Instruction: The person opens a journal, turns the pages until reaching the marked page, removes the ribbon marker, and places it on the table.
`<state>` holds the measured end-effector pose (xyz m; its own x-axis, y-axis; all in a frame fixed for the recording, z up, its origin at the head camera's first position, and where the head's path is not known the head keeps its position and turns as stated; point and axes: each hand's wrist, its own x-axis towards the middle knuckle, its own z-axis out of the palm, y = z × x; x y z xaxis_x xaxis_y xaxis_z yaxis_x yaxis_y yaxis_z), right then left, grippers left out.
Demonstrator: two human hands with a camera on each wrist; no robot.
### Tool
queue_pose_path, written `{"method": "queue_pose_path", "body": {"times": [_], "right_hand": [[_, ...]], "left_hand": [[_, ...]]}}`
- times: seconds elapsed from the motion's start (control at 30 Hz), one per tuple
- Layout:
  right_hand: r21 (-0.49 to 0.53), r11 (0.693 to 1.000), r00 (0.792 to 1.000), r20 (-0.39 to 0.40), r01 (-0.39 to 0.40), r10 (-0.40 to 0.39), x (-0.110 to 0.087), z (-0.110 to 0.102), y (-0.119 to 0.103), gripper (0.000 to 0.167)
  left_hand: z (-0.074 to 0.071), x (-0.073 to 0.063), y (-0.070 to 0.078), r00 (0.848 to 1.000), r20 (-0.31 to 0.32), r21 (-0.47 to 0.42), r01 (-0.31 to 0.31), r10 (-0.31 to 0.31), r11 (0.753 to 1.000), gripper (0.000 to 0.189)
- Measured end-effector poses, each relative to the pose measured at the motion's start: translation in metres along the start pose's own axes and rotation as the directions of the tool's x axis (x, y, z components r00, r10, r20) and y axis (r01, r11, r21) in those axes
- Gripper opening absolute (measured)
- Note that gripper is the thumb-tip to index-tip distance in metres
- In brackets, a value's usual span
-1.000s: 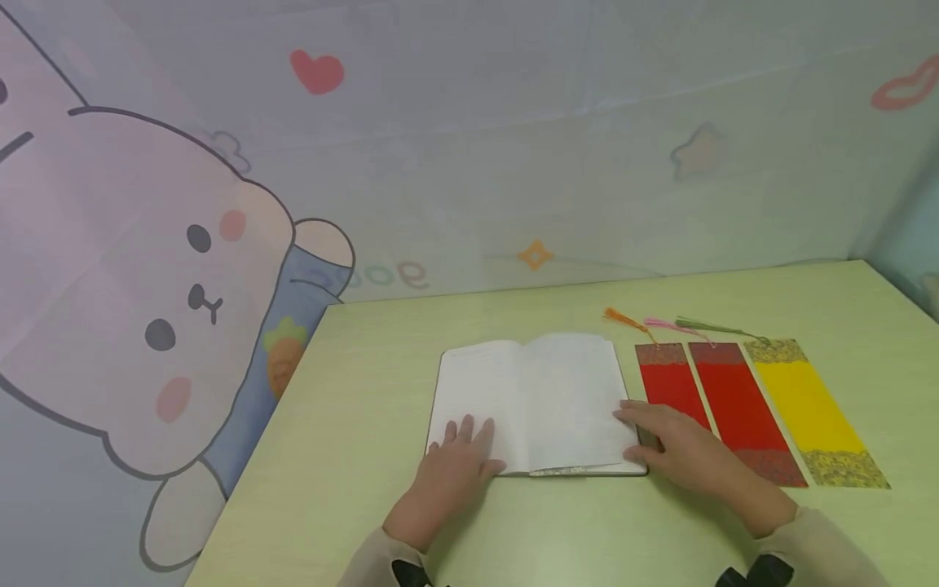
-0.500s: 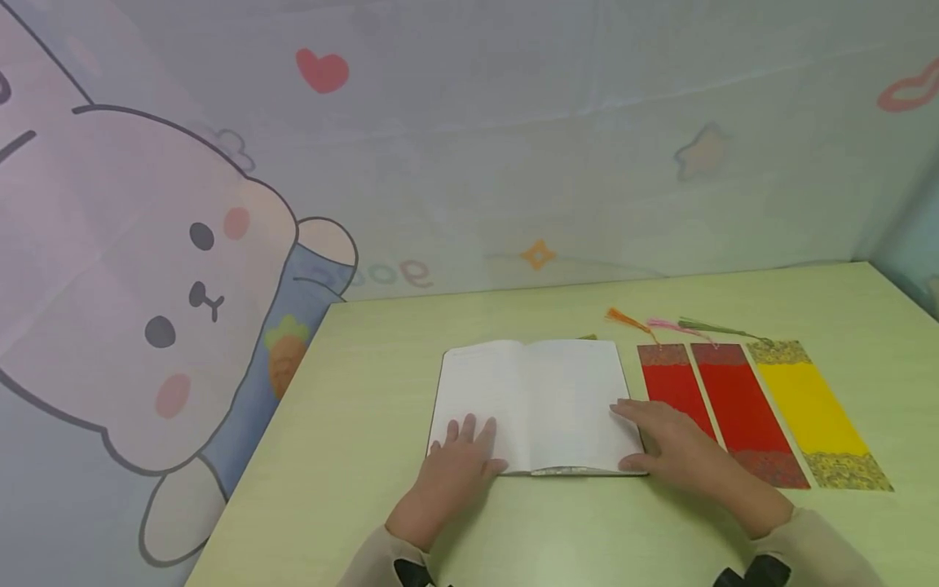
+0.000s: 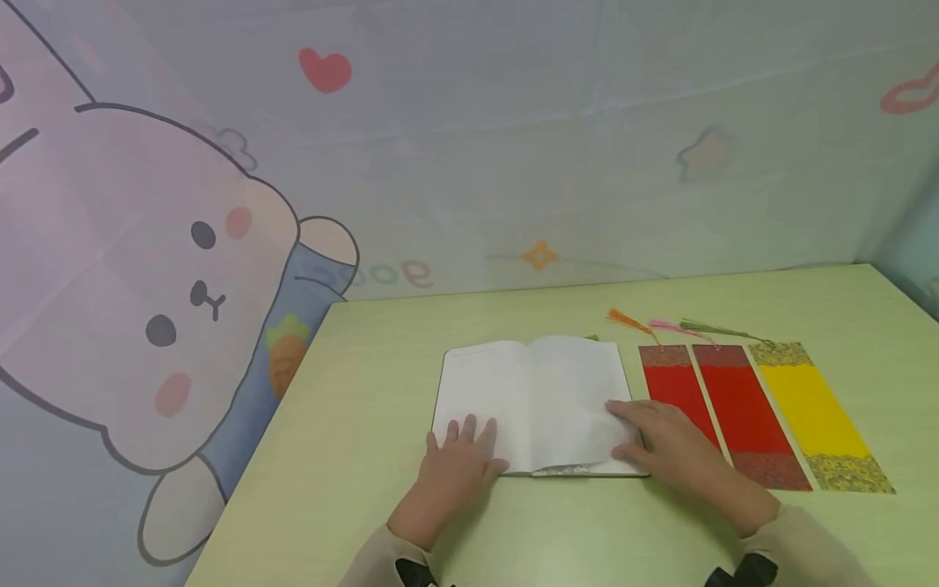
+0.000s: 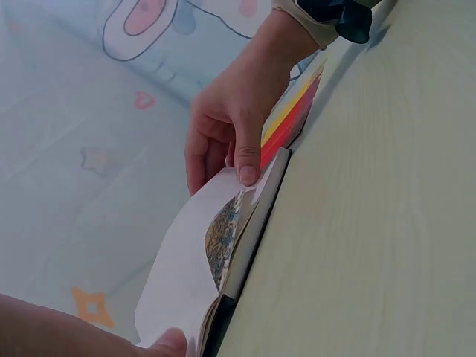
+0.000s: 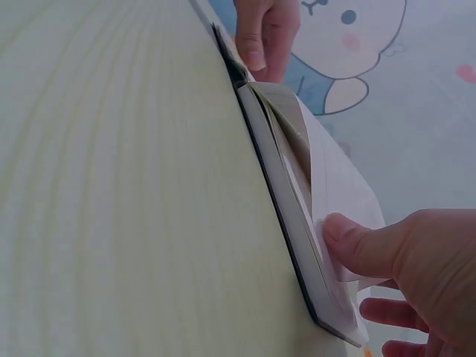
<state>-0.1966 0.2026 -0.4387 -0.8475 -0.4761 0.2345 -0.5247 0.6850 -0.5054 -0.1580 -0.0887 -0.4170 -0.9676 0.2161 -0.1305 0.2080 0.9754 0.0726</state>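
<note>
A notebook (image 3: 477, 375) lies spread on the table, its visible pages white. My left hand (image 3: 456, 461) rests on the left page with fingers spread. At the right edge, my right hand (image 3: 671, 440) pinches a page (image 3: 568, 391), thumb on its near side; the far fingers are partly hidden behind the paper in the right wrist view. That page bows up off the stack. Under it a patterned strip, like a bookmark end (image 4: 222, 242), shows in the left wrist view, and a small yellowish tip (image 3: 592, 337) pokes past the notebook's top edge.
To the right lie two red bookmarks (image 3: 748, 408) (image 3: 671, 383) and a yellow bookmark (image 3: 810, 408), with orange, pink and green tassels (image 3: 722, 328) toward the back. The light table (image 3: 367, 391) meets a cartoon-printed cloth backdrop (image 3: 455, 163).
The right-hand page lay flat half a second ago and now bulges up, with the right hand shifted slightly left over it. My left hand stays in place.
</note>
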Motion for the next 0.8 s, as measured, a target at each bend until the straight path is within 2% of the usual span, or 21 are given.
{"method": "queue_pose_path", "body": {"times": [0.17,0.27,0.37,0.5,0.67,0.8], "right_hand": [[0.059,0.998,1.000,-0.018,0.016,-0.015,0.002,0.002,-0.003,0.054],[0.097,0.995,0.998,-0.058,0.024,-0.019,0.002,0.001,-0.004,0.054],[0.101,0.992,0.986,-0.159,0.072,-0.056,0.002,0.001,-0.006,0.056],[0.078,0.992,0.949,-0.309,0.099,-0.070,0.003,0.001,-0.010,0.055],[0.149,0.988,0.931,-0.365,0.029,0.028,0.004,-0.004,-0.019,0.048],[0.284,0.958,0.934,-0.336,-0.022,0.121,0.006,-0.009,-0.026,0.041]], "left_hand": [[-0.001,0.003,0.006,0.999,-0.038,0.033,0.031,-0.029,0.999,0.066],[-0.002,0.005,0.010,0.997,-0.073,0.057,0.023,-0.019,0.998,0.072],[-0.003,0.005,0.012,0.995,-0.101,0.077,0.007,0.001,0.997,0.074],[-0.005,0.003,0.014,0.991,-0.129,0.103,-0.005,0.018,0.995,0.071],[-0.004,0.001,0.013,0.990,-0.138,0.106,-0.011,0.025,0.994,0.071],[-0.003,0.002,0.013,0.991,-0.128,0.073,-0.020,0.029,0.997,0.074]]}}
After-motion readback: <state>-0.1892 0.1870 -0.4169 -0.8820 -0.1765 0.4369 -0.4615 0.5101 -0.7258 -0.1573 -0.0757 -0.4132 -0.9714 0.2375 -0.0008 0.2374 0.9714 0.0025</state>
